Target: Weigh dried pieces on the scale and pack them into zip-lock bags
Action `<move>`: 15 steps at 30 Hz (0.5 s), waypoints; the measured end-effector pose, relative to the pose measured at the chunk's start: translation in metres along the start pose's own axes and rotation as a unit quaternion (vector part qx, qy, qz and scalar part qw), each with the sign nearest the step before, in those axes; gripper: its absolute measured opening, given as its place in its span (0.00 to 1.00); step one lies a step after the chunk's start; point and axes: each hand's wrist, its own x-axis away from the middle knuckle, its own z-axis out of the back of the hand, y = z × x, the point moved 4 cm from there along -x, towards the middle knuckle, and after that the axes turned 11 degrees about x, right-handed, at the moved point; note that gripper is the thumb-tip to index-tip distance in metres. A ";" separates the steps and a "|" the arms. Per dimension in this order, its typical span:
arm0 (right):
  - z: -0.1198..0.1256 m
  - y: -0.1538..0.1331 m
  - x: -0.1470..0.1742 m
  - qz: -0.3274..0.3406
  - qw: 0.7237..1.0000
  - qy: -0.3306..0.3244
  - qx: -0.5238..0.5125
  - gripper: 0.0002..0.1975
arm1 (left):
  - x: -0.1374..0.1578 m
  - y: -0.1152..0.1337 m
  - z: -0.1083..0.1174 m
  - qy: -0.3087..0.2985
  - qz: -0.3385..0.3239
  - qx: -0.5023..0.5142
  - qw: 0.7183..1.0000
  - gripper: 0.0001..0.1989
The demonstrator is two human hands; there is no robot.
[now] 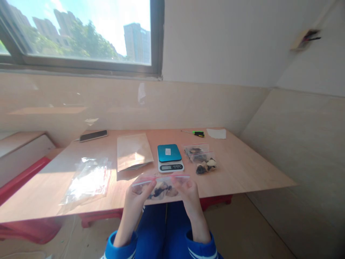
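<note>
Between my hands is a clear zip bag (161,192) with a red-edged seal along its top and dark and pale dried pieces inside. My left hand (138,192) pinches the seal strip at its left part, thumb on top. At the right part of the strip, my right hand (188,190) pinches it the same way. The bag is at the table's near edge, just in front of a kitchen scale (170,158) with a blue plate and a small display. Right of the scale lie filled zip bags (206,165) holding similar dark and pale pieces.
A stack of clear empty bags (87,181) lies at the left, with a kraft paper pouch (133,151) beside it. Along the back are a phone (93,136), screwdrivers (198,133) and a white paper piece (217,133). Red stools (101,217) show under the table (242,172).
</note>
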 end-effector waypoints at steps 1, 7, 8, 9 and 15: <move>0.000 0.001 0.000 -0.002 1.000 0.001 0.000 0.12 | 0.000 0.001 0.000 -0.002 -0.001 -0.004 1.000 0.11; -0.001 -0.001 0.002 -0.008 1.000 0.005 0.005 0.12 | 0.000 0.003 -0.002 -0.008 -0.006 -0.022 1.000 0.11; -0.002 -0.002 0.002 -0.008 1.000 0.006 0.008 0.12 | 0.001 0.003 -0.001 -0.002 -0.004 -0.025 1.000 0.11; -0.002 -0.003 0.003 -0.007 1.000 0.010 0.009 0.12 | 0.001 0.003 -0.001 0.004 -0.002 -0.029 1.000 0.12; -0.005 -0.005 0.004 -0.004 0.999 0.037 0.002 0.12 | 0.003 0.006 0.000 0.019 -0.005 -0.030 0.999 0.12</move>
